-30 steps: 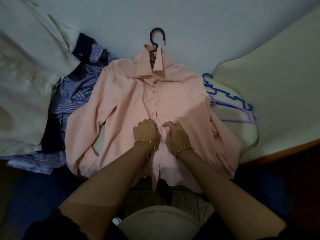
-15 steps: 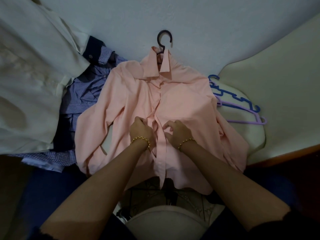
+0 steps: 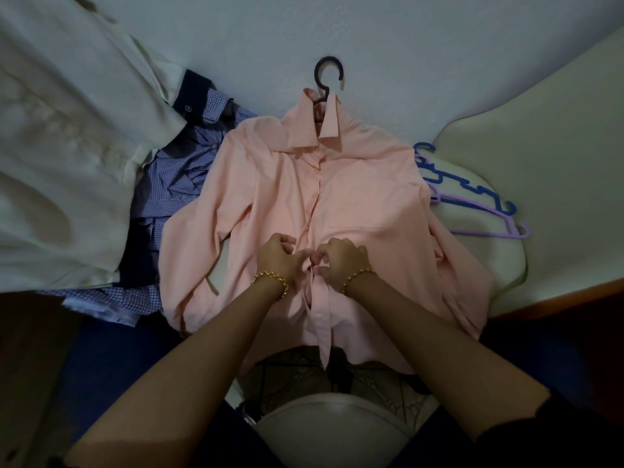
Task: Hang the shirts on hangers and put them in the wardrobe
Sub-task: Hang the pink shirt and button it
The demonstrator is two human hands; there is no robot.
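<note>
While two spare hangers (image 3: 489,233) lie aside, left hand (image 3: 280,255) and right hand (image 3: 341,259) pinch one pink shirt (image 3: 358,197).

Just below the chest pocket (image 3: 354,231) of the pink shirt (image 3: 270,184), the left hand (image 3: 278,256) and right hand (image 3: 341,261) close the gap that lay between them a second ago. Their fingertips now meet over the button strip (image 3: 315,204) and pinch it. The strip, flat before, bunches into small folds under the fingers, and further below the pocket a dark slit opens between the two fronts.
</note>
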